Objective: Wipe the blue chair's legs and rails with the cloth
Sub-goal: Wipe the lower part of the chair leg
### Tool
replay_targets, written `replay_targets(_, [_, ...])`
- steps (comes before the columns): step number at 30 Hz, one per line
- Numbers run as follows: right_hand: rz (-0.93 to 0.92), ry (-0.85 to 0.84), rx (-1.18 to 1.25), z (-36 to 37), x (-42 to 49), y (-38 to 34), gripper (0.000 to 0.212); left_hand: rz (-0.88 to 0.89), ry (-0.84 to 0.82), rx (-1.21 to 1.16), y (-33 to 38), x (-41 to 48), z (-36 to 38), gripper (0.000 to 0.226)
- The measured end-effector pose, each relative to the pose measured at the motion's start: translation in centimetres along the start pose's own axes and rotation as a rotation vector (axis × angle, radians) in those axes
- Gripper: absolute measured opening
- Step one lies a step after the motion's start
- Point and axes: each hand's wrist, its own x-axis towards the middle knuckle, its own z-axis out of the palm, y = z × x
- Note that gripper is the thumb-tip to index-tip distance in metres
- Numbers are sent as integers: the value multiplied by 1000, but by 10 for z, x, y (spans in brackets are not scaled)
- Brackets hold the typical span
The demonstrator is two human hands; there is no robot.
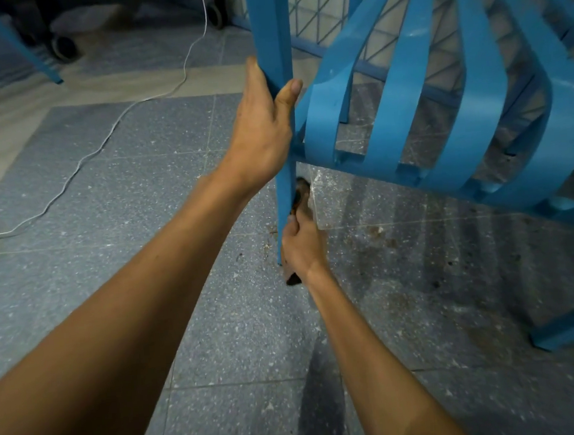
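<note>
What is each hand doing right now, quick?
Left hand: closed around the blue chair's leg.
Right hand: closed on the dark cloth, holding it against the same leg lower down.

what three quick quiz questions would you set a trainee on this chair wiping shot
1. True or false: the left hand grips the blue chair leg higher up than the right hand.
2. Which of these lies on the floor to the left of the leg?
A. a white cable
B. a bucket
C. a broom
3. Fill the gap: the right hand holds a dark ___ against the lower part of the leg.

Key: 1 true; 2 A; 3 cloth
</note>
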Motion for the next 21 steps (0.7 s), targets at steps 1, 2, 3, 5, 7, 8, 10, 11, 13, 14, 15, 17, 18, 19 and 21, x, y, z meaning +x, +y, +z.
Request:
replay_targets(1, [-1,-42,-117,0,1,7,42,-2,6,-5,-1,2,0,29])
replay_targets(2, [1,-83,-230,0,2,13,43,-5,11,-3,-1,2,0,31])
replay_targets(3, [20,-109,-312,-1,7,15,40,-4,13,2,-1,4,-1,34])
replay_targets(5, [90,-137,-330,-6,15,9,31,-5,7,13,-2,5,-1,36])
replay_targets(7, [146,-151,-219,-11,21,-2,28,-17,4,19,-2,6,-2,36])
replay_targets(8, [166,-138,-137,-13,23,-10,29,-23,1,20,-2,6,-2,35])
replay_targets(10, [146,-100,-10,-14,27,-23,34,-28,-4,24,-2,6,-3,33])
replay_targets(11, [130,-76,47,-16,27,-28,33,-30,-5,26,-2,6,-3,33])
replay_targets(13, [178,-45,265,-20,30,-31,30,-35,-12,27,-1,7,-4,33])
replay_targets(14, [263,-56,458,-23,30,-30,29,-38,-16,28,-1,7,-5,33])
replay_targets(15, [347,-84,665,-25,28,-26,27,-39,-20,29,0,7,-5,33])
replay_targets(17, [477,-105,924,-26,25,-11,26,-35,-28,26,1,6,-6,32])
replay_targets(18, [529,-93,923,-22,24,-2,30,-31,-29,24,0,6,-6,29])
replay_targets(19, [558,-76,872,-19,22,4,33,-30,-26,22,0,6,-6,28])
replay_targets(21, [570,-18,789,-12,21,8,32,-36,-15,23,0,6,-6,30])
